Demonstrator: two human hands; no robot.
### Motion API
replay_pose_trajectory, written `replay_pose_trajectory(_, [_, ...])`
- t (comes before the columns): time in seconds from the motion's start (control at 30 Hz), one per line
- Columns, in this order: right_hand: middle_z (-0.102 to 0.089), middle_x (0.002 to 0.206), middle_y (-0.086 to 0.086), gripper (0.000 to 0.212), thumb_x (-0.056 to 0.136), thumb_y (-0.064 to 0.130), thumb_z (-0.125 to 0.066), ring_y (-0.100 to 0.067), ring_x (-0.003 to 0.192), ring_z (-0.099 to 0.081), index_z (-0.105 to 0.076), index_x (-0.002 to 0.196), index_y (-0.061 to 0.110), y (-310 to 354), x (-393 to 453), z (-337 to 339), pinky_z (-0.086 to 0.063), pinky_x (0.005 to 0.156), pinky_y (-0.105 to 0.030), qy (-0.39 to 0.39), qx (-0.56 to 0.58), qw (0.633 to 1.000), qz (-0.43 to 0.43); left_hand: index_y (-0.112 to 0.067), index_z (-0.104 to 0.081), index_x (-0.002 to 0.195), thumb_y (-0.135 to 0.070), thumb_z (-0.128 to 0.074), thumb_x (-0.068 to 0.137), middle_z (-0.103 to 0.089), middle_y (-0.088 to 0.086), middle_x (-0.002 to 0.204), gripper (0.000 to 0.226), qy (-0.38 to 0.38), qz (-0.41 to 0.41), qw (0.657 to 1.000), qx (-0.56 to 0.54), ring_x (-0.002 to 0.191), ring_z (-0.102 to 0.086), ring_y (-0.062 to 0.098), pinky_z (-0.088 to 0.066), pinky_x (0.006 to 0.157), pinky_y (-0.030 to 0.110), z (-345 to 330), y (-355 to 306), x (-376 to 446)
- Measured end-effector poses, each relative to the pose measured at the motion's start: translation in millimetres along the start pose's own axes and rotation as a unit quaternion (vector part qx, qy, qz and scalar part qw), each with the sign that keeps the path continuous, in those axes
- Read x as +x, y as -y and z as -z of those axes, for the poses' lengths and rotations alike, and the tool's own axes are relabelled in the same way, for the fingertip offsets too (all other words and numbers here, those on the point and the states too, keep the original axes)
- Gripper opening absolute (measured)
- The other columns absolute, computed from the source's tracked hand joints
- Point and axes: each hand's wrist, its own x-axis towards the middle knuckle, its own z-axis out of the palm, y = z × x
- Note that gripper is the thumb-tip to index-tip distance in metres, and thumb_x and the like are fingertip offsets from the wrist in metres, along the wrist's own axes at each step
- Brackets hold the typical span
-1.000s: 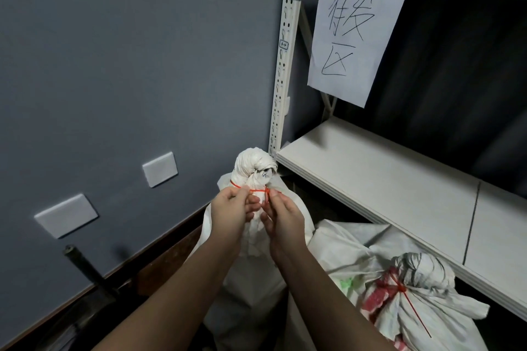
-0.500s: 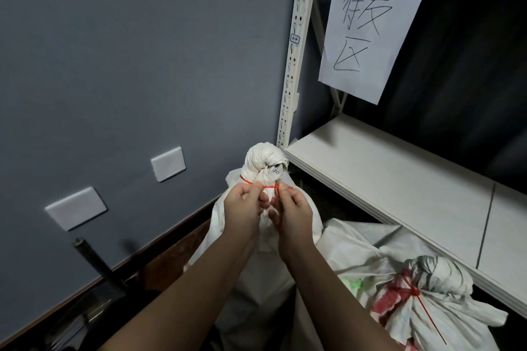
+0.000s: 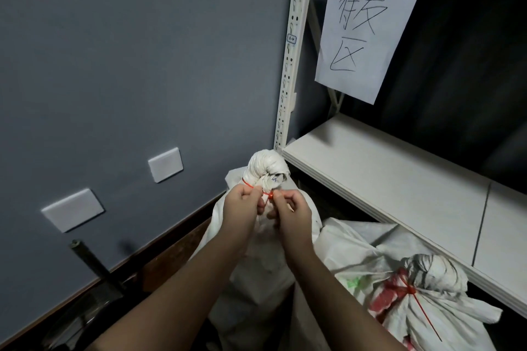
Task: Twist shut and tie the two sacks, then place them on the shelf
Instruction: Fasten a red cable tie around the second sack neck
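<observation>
Standing upright just left of the shelf [image 3: 399, 179] front corner, the white sack [image 3: 256, 251] has its neck twisted into a bunched knob, and a red tie [image 3: 266, 194] circles the neck below that knob. The left hand [image 3: 242, 212] sits against the neck on the side away from the shelf, fingers curled, thumb and forefinger pinching the red tie. The right hand [image 3: 292, 215] sits against the neck on the shelf side, fingers likewise curled, fingertips pinching the tie at its small red fastening point. Both hands are close together, knuckles nearly touching, in front of the sack's neck.

A second sack [image 3: 427, 302] lies below the shelf board's front edge, tilted, its neck already twisted and bound with a red tie whose long loose tail hangs down over the fabric. The shelf board is pale and bare where visible. A paper sign [image 3: 368, 25] with handwritten characters hangs from the upper rail above the shelf board. The perforated white upright [image 3: 291, 65] rises at the shelf's left corner. Two blank wall plates [image 3: 165, 164] sit on the grey wall, well left of the shelf.
</observation>
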Motion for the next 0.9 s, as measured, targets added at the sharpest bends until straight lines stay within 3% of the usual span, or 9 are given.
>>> replay_pose_trajectory(0.17, [-0.051, 0.06, 0.003, 0.029, 0.097, 0.025, -0.049, -0.012, 0.059, -0.047, -0.05, 0.071, 0.011, 16, 16, 18, -0.038, 0.062, -0.032, 0.118, -0.272, 0.952, 0.076, -0.01, -0.048, 0.062, -0.011, -0.055, 0.093, -0.052, 0.003, 0.053, 0.031, -0.011, -0.019, 1.0, 0.016, 0.051, -0.047, 0.014, -0.043, 0.062, 0.029, 1, 2, 5])
replay_pose_trajectory(0.23, [-0.051, 0.061, 0.003, 0.033, 0.097, 0.022, -0.047, -0.013, 0.061, -0.046, -0.051, 0.067, 0.011, 20, 19, 18, -0.037, 0.061, -0.029, 0.162, -0.257, 0.951, 0.063, -0.011, -0.048, 0.064, -0.014, -0.055, 0.092, -0.054, 0.001, 0.052, 0.029, -0.01, -0.027, 0.999, 0.043, 0.052, -0.049, 0.016, -0.046, 0.067, 0.034, 6, -1, 7])
replay_pose_trajectory(0.3, [-0.055, 0.065, 0.003, 0.032, 0.098, 0.019, -0.048, -0.009, 0.062, -0.047, -0.054, 0.067, 0.014, 22, 20, 18, -0.039, 0.058, -0.021, 0.195, -0.141, 0.971, 0.003, -0.016, -0.049, 0.068, -0.025, -0.054, 0.092, -0.058, -0.004, 0.053, 0.027, -0.008, -0.075, 0.989, 0.129, 0.057, -0.054, 0.017, -0.047, 0.072, 0.038, 11, -5, 7])
replay_pose_trajectory(0.4, [-0.054, 0.075, -0.001, 0.032, 0.096, 0.015, -0.052, -0.005, 0.064, -0.049, -0.057, 0.065, 0.015, 21, 20, 14, -0.042, 0.057, -0.016, 0.172, -0.076, 0.982, -0.017, -0.023, -0.051, 0.077, -0.049, -0.05, 0.088, -0.056, -0.008, 0.071, 0.028, -0.067, -0.194, 0.907, 0.368, 0.077, -0.049, 0.016, -0.037, 0.073, 0.033, 13, -6, -4])
replay_pose_trajectory(0.47, [-0.05, 0.08, -0.002, 0.029, 0.094, 0.011, -0.055, -0.003, 0.063, -0.049, -0.061, 0.066, 0.007, 22, 20, 9, -0.041, 0.057, -0.011, 0.107, -0.082, 0.991, 0.013, -0.024, -0.057, 0.084, -0.059, -0.052, 0.078, -0.053, -0.004, 0.091, 0.036, -0.141, -0.259, 0.85, 0.436, 0.089, -0.047, 0.018, -0.032, 0.078, 0.03, 12, 0, -9])
replay_pose_trajectory(0.53, [-0.052, 0.084, -0.001, 0.024, 0.092, 0.01, -0.058, -0.006, 0.068, -0.053, -0.066, 0.071, -0.001, 23, 19, 5, -0.044, 0.059, -0.011, 0.054, -0.094, 0.993, 0.053, -0.022, -0.061, 0.086, -0.051, -0.064, 0.077, -0.049, 0.001, 0.113, 0.031, -0.149, -0.272, 0.873, 0.376, 0.107, -0.047, 0.02, -0.03, 0.086, 0.027, 13, 6, -7])
replay_pose_trajectory(0.63, [-0.059, 0.087, 0.003, 0.018, 0.089, 0.01, -0.062, -0.008, 0.083, -0.058, -0.07, 0.076, 0.001, 19, 17, 3, -0.046, 0.078, -0.018, 0.025, -0.14, 0.983, 0.112, -0.018, -0.062, 0.083, -0.025, -0.071, 0.082, -0.043, -0.003, 0.133, 0.011, -0.065, -0.248, 0.94, 0.223, 0.119, -0.041, 0.001, -0.026, 0.093, 0.01, 12, 7, -4])
replay_pose_trajectory(0.8, [-0.067, 0.092, 0.002, 0.014, 0.088, 0.014, -0.062, -0.004, 0.084, -0.058, -0.074, 0.085, 0.007, 17, 12, -1, -0.038, 0.075, -0.006, -0.022, -0.199, 0.971, 0.131, -0.015, -0.059, 0.071, -0.018, -0.068, 0.083, -0.063, 0.0, 0.1, 0.015, -0.062, -0.277, 0.943, 0.172, 0.098, -0.059, 0.016, -0.048, 0.084, 0.031, 7, 9, 4])
replay_pose_trajectory(0.9, [-0.071, 0.092, 0.0, 0.016, 0.09, 0.014, -0.06, -0.005, 0.087, -0.058, -0.075, 0.091, 0.008, 17, 11, -5, -0.037, 0.074, -0.005, -0.027, -0.208, 0.97, 0.122, -0.019, -0.054, 0.065, -0.016, -0.068, 0.082, -0.061, 0.001, 0.087, 0.023, -0.07, -0.27, 0.948, 0.156, 0.088, -0.058, 0.018, -0.044, 0.074, 0.025, 6, 9, 6])
